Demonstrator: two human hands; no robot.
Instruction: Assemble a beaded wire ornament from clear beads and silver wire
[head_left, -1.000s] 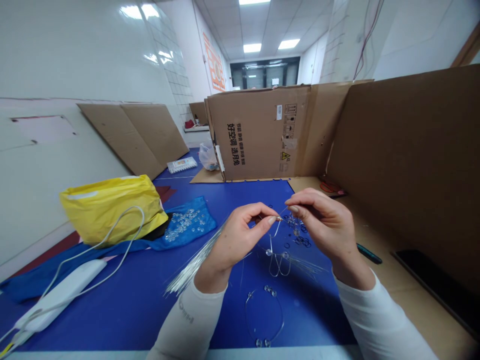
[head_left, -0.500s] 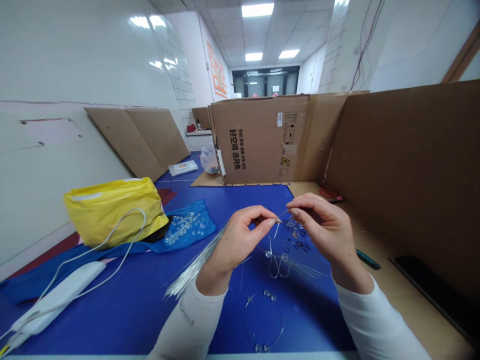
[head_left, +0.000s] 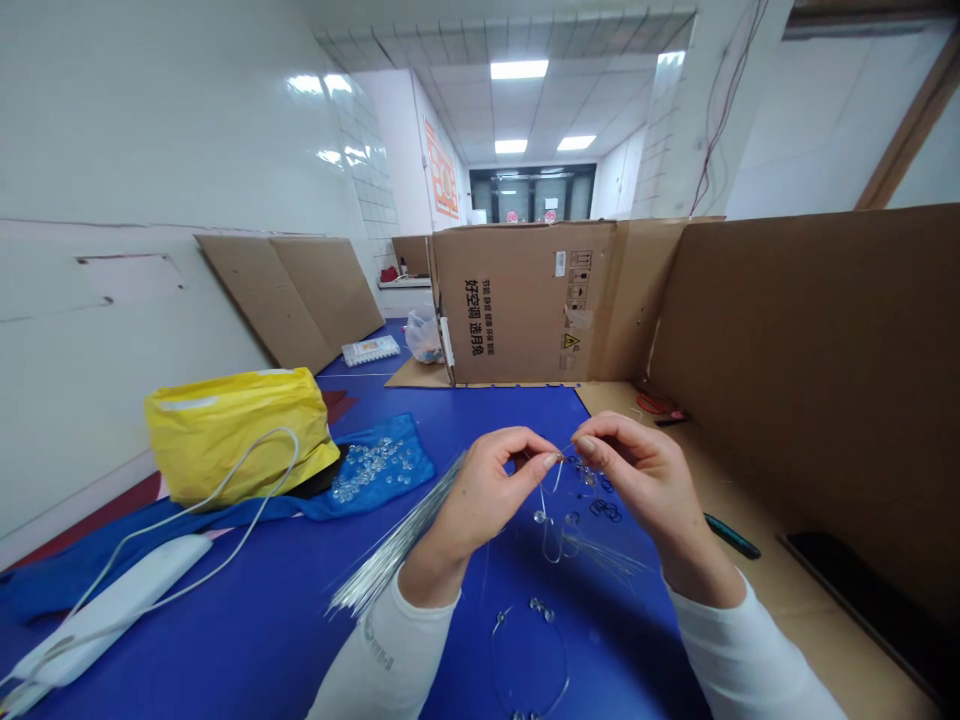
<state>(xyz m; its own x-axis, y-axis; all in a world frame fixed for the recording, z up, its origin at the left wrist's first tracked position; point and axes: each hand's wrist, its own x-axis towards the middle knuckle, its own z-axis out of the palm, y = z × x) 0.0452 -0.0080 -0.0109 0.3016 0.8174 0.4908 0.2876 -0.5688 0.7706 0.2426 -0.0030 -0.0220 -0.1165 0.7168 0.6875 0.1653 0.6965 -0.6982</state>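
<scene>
The left hand (head_left: 491, 495) and right hand (head_left: 645, 480) had barely shifted, their fingers still pinching a short thin wire (head_left: 559, 458) between them above the blue table (head_left: 480, 420), while a bundle of silver wires (head_left: 397, 545) ran beneath the left hand and small dark rings (head_left: 606, 511) lay just beside the right.

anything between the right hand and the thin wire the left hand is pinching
Nothing visible does. The right hand has its fingers right by the thin wire pinched by the left hand, with no object between them. The small dark rings lie lower down on the blue mat, clear of that gap.
</scene>
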